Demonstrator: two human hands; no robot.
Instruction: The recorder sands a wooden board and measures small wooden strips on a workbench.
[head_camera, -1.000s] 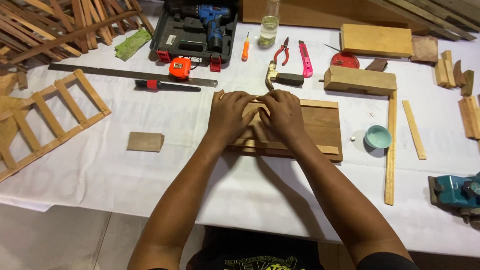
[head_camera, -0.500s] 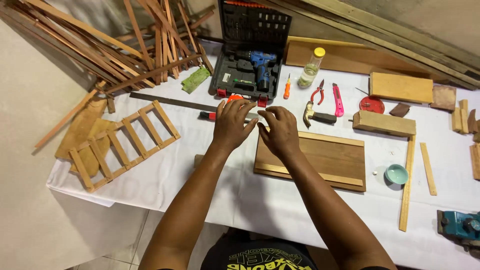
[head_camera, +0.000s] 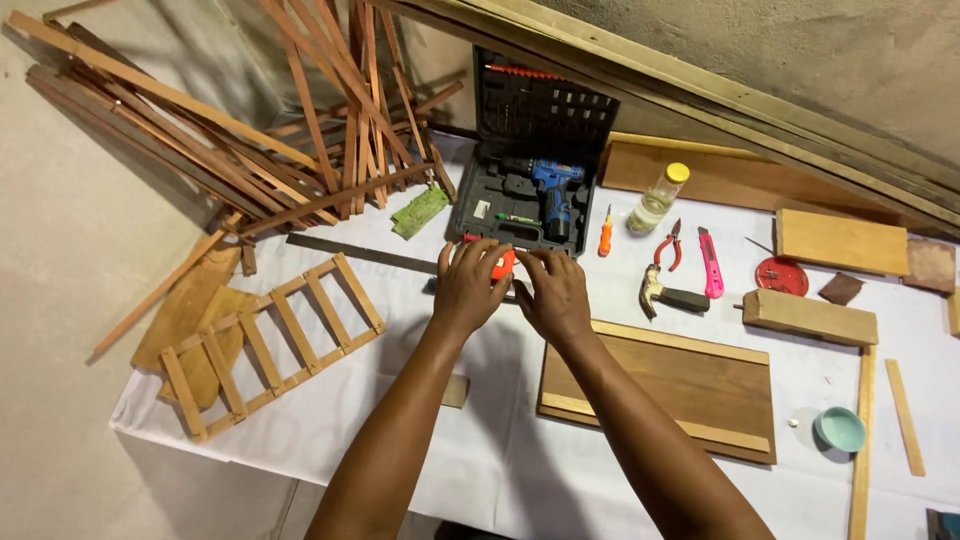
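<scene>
Both forearms reach forward over the white table (head_camera: 520, 470), palms down. The left hand (head_camera: 468, 285) and the right hand (head_camera: 553, 292) meet on a small orange tool (head_camera: 503, 264), probably a tape measure, and their fingers close around it from 2 sides. Most of the tool is hidden under the fingers. Just beyond the grip lies the open drill case (head_camera: 530, 200) with a blue drill (head_camera: 553, 195). A wooden panel (head_camera: 665, 385) lies under the right wrist.

An open black drill case (head_camera: 535, 150) stands at the table's far edge, beside a clear, yellow-capped bottle (head_camera: 660, 198).
</scene>
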